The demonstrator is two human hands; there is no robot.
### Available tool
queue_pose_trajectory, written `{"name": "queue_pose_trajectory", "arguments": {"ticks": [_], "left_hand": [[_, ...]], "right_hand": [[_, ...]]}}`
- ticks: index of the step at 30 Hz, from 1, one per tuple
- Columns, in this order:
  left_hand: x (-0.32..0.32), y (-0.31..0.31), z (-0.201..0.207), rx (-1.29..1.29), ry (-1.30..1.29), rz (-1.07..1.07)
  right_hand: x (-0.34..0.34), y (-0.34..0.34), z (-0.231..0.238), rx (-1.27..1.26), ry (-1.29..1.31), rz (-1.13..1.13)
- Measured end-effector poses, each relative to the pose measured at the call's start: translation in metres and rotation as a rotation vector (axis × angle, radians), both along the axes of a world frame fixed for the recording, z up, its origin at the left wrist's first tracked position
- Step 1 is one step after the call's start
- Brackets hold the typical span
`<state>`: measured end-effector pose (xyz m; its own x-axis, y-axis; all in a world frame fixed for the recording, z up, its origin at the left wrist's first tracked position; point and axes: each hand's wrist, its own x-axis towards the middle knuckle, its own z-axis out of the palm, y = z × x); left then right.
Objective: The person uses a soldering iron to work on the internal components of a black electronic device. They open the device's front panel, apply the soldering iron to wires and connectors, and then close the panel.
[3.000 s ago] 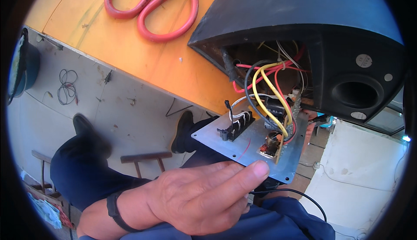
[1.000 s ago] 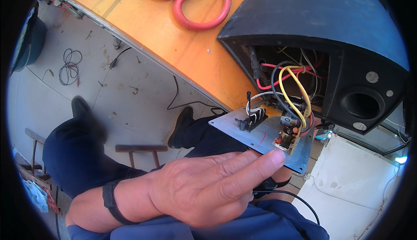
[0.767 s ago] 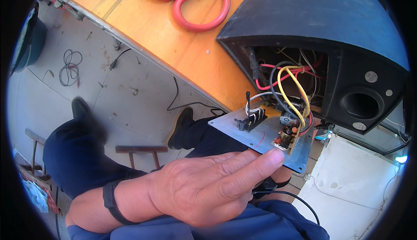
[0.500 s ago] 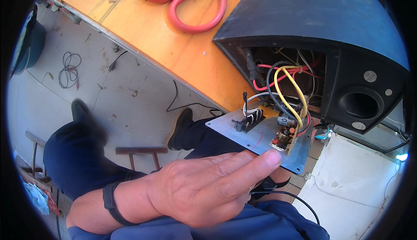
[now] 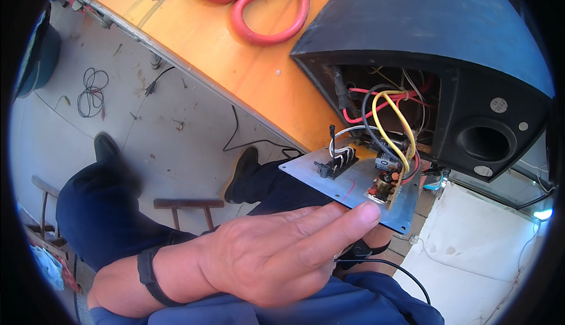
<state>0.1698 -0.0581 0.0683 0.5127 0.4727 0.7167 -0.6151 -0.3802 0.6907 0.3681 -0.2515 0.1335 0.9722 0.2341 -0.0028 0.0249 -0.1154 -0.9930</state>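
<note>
My left hand (image 5: 276, 254) reaches in from the lower left with a black band on its wrist. Its fingers are closed at the near edge of a grey metal amplifier panel (image 5: 318, 185), one fingertip lying by the small circuit board (image 5: 382, 191). On the panel sit a black connector block (image 5: 336, 165) and a transformer. Yellow, red and black wires (image 5: 395, 110) run from these parts into the opening of a black speaker box (image 5: 406, 25). Behind my left hand, only a strip of my right wrist (image 5: 376, 240) and a dark strap show; the right fingers are hidden.
The speaker box stands on an orange table (image 5: 194, 37), beside thick red loops (image 5: 271, 31). A coiled cable (image 5: 93, 92) and scattered screws lie on the floor at left. A small wooden stool (image 5: 188, 203) stands near my legs. A white panel (image 5: 471, 237) is at right.
The view has shifted very slightly. My left hand and the amplifier panel hold their places, with no visible change in the grip.
</note>
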Motion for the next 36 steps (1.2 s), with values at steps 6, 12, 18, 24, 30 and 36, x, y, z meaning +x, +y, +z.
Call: {"name": "queue_pose_trajectory", "arguments": {"ticks": [6, 12, 18, 24, 30, 36], "left_hand": [[0.001, -0.001, -0.001, -0.001, 0.008, 0.043], [-0.004, 0.001, 0.0, 0.023, 0.045, 0.047], [-0.006, 0.002, 0.001, 0.019, 0.062, 0.038], [-0.008, 0.007, -0.001, 0.029, 0.081, 0.038], [-0.013, 0.016, 0.001, 0.001, 0.196, 0.066], [-0.014, 0.032, -0.006, 0.051, 0.328, 0.116]], "right_hand": [[-0.003, 0.003, -0.005, 0.064, 0.007, 0.007], [-0.004, 0.004, -0.007, 0.144, 0.068, 0.002], [-0.005, 0.007, -0.006, 0.149, 0.024, 0.117], [-0.004, 0.008, -0.009, 0.225, 0.04, 0.205], [-0.001, 0.019, -0.012, 0.216, -0.026, 0.296], [-0.008, 0.034, -0.012, 0.284, -0.089, 0.308]]}}
